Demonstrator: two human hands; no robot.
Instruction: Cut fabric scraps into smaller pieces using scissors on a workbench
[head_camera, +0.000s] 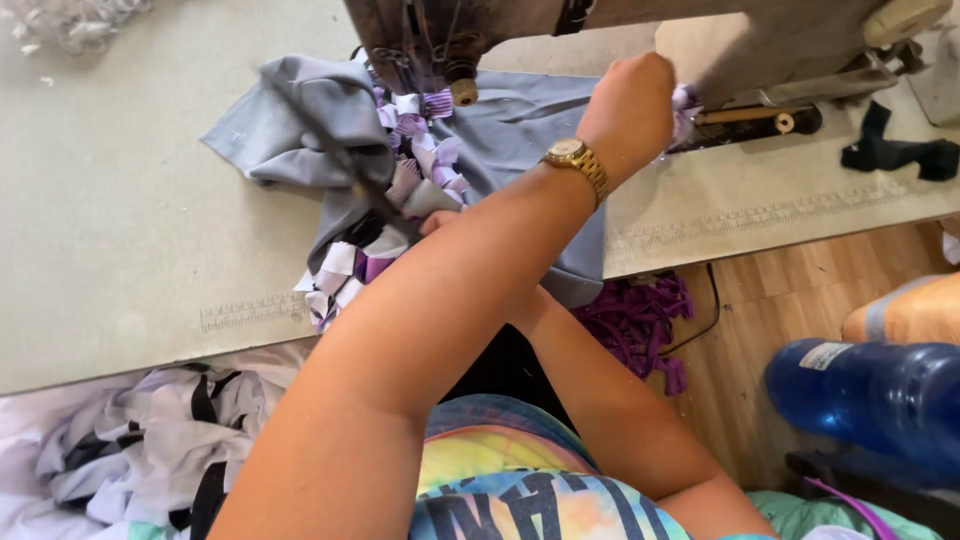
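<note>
The arms are crossed over the sewing table (120, 230). The left hand (632, 108), gold watch (577, 160) on its wrist, reaches across to the right and is fisted shut on a small bunch of lilac fabric (684, 104) right by the sewing machine (600, 30). The right hand (436, 222) is mostly hidden under that forearm, so its grip can't be told; only a bit shows against the grey cloth (300, 120). That cloth lies bunched under the machine head, its purple-and-white ruffled strip (400, 190) running long from the needle area down-left toward the table's near edge.
</note>
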